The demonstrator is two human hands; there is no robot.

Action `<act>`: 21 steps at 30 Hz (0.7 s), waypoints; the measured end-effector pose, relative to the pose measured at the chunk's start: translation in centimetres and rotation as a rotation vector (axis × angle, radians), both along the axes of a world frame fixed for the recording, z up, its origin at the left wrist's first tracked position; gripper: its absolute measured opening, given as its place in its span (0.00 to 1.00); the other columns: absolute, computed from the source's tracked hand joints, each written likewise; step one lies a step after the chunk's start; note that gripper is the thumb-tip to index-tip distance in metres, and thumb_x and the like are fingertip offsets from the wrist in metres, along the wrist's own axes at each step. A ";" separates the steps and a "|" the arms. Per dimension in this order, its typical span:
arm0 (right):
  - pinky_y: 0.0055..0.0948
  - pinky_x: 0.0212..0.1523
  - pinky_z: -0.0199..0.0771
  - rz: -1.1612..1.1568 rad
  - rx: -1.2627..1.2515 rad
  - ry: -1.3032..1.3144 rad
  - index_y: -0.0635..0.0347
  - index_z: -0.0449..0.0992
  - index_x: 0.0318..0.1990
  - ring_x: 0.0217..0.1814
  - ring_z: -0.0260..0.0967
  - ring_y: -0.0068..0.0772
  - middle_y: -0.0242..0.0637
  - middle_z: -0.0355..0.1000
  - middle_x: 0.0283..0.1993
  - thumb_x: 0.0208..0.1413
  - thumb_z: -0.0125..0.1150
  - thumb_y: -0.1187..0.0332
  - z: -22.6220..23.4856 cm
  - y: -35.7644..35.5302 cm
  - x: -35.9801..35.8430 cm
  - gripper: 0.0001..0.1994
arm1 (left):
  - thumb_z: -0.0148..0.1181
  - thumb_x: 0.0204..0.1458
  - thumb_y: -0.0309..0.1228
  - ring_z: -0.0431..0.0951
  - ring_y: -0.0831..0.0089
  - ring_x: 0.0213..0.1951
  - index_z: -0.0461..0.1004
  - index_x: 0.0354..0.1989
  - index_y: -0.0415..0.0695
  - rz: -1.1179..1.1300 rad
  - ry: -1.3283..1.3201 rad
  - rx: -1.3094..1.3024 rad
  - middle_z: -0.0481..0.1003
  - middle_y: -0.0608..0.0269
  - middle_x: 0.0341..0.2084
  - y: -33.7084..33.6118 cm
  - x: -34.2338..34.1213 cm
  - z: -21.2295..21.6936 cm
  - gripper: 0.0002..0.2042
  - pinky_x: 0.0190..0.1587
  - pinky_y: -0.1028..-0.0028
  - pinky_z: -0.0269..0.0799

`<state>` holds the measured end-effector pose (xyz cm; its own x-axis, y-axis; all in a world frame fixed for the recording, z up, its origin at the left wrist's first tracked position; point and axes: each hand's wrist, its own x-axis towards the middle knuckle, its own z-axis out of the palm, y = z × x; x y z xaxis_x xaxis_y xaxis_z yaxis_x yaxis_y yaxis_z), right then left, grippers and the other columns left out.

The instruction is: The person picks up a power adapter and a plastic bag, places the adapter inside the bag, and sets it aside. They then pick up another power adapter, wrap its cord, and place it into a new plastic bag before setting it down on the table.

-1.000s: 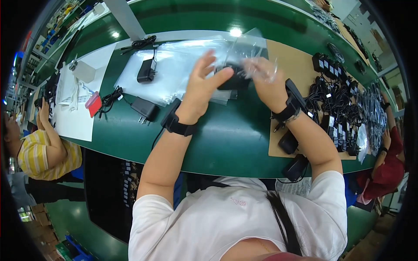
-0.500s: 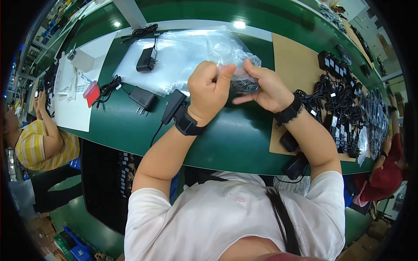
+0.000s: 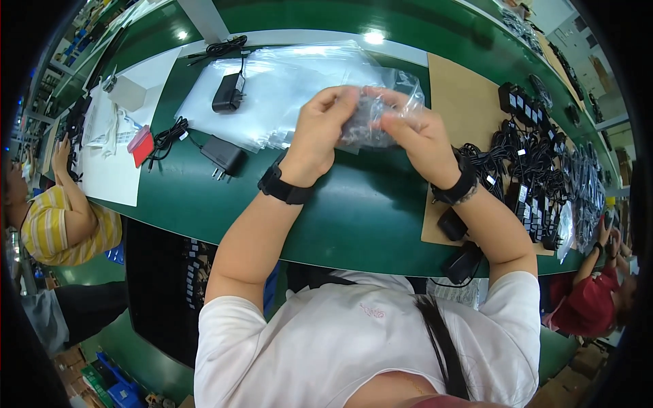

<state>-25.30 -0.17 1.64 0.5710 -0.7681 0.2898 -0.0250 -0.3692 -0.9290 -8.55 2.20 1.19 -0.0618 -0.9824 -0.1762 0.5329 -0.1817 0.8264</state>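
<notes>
A crumpled clear plastic bag (image 3: 367, 132) is held up between my two hands over the green table. My left hand (image 3: 317, 132) pinches its left side with thumb and fingers. On the other side my right hand (image 3: 423, 136) has its fingers and thumb closed on the bag, part of which sticks up beyond them. Glare and folds hide what the bag contains. Behind lies a stack of flat clear bags (image 3: 272, 85), with a black power adapter (image 3: 228, 95) on its left part. Nearer, another black adapter (image 3: 223, 156) rests on the table, prongs toward me.
Brown cardboard (image 3: 462, 85) on the right carries a heap of black adapters and cables (image 3: 520, 160). Bagged items (image 3: 586, 194) lie beyond it. A red card-like piece (image 3: 141, 148) sits by a coiled cable at left. People work at both sides.
My left hand has turned from a fist into a pinch on the bag, and my right fingers have closed over it. A dark thing seen in the bag earlier is now obscured.
</notes>
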 end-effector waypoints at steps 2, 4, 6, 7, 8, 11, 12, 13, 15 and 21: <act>0.23 0.48 0.64 -0.012 0.131 0.000 0.68 0.69 0.48 0.45 0.66 0.21 0.36 0.65 0.51 0.58 0.48 0.64 0.8 0.4 -0.1 0.17 | 0.56 0.51 0.34 0.69 0.78 0.27 0.70 0.34 0.39 0.167 -0.085 -0.084 0.72 0.66 0.24 -0.8 0.5 -1.6 0.10 0.28 0.80 0.65; 0.23 0.49 0.65 -0.021 0.264 0.000 0.67 0.68 0.49 0.46 0.65 0.21 0.36 0.65 0.51 0.57 0.48 0.63 1.6 0.2 0.2 0.18 | 0.54 0.52 0.33 0.69 0.78 0.25 0.70 0.30 0.38 0.296 -0.258 -0.191 0.71 0.65 0.23 -1.1 0.8 -2.8 0.09 0.27 0.79 0.65; 0.22 0.48 0.63 0.011 0.724 -0.127 0.64 0.64 0.54 0.45 0.64 0.20 0.36 0.65 0.51 0.57 0.49 0.61 2.2 -0.7 0.4 0.21 | 0.52 0.53 0.32 0.68 0.78 0.24 0.70 0.27 0.38 0.424 -0.432 -0.301 0.71 0.64 0.21 -1.3 1.1 -2.6 0.10 0.26 0.77 0.64; 0.22 0.50 0.60 0.111 0.741 -0.149 0.62 0.61 0.57 0.48 0.61 0.21 0.37 0.64 0.51 0.55 0.51 0.58 2.8 -0.8 0.6 0.25 | 0.51 0.53 0.32 0.67 0.77 0.22 0.69 0.26 0.38 0.482 -0.592 -0.375 0.70 0.62 0.19 -1.2 1.5 -2.4 0.10 0.24 0.76 0.64; 0.22 0.50 0.60 0.122 0.739 -0.145 0.62 0.61 0.57 0.48 0.61 0.21 0.37 0.64 0.51 0.55 0.51 0.58 2.9 -1.4 0.7 0.25 | 0.50 0.54 0.31 0.67 0.76 0.20 0.68 0.25 0.38 0.545 -0.753 -0.448 0.69 0.61 0.17 -1.1 1.8 -2.1 0.10 0.23 0.74 0.63; 0.22 0.51 0.58 0.188 0.361 0.123 0.63 0.61 0.57 0.50 0.58 0.22 0.34 0.64 0.48 0.53 0.54 0.56 3.5 -2.5 2.4 0.28 | 0.50 0.54 0.30 0.66 0.73 0.19 0.67 0.24 0.38 0.623 -0.856 -0.517 0.67 0.58 0.15 -0.5 2.2 -1.5 0.10 0.22 0.73 0.62; 0.22 0.51 0.57 0.182 0.274 0.176 0.64 0.61 0.57 0.51 0.57 0.23 0.33 0.64 0.48 0.52 0.55 0.55 3.8 -2.6 3.1 0.29 | 0.50 0.53 0.30 0.66 0.70 0.18 0.67 0.24 0.38 0.626 -0.821 -0.554 0.65 0.56 0.14 -0.6 2.5 -1.6 0.10 0.22 0.71 0.61; 0.21 0.50 0.57 0.195 0.284 0.175 0.64 0.62 0.56 0.49 0.58 0.22 0.33 0.64 0.47 0.52 0.55 0.57 3.3 -2.9 3.2 0.27 | 0.50 0.54 0.30 0.65 0.73 0.18 0.67 0.24 0.38 0.649 -0.802 -0.547 0.66 0.58 0.15 -0.5 2.4 -1.5 0.09 0.22 0.73 0.62; 0.21 0.48 0.62 0.058 0.676 -0.015 0.65 0.68 0.48 0.45 0.63 0.21 0.33 0.68 0.43 0.55 0.51 0.64 2.9 -3.9 3.4 0.16 | 0.50 0.55 0.32 0.65 0.82 0.24 0.68 0.29 0.37 0.490 -0.469 -0.335 0.68 0.66 0.21 -1.0 2.4 -2.2 0.09 0.27 0.79 0.63; 0.28 0.45 0.67 -0.189 0.444 0.026 0.61 0.72 0.42 0.43 0.67 0.33 0.35 0.71 0.42 0.54 0.51 0.66 2.4 -14.3 2.4 0.12 | 0.49 0.55 0.34 0.71 0.74 0.34 0.64 0.44 0.39 0.514 0.031 -0.073 0.70 0.62 0.37 -1.4 3.5 -0.7 0.13 0.37 0.77 0.67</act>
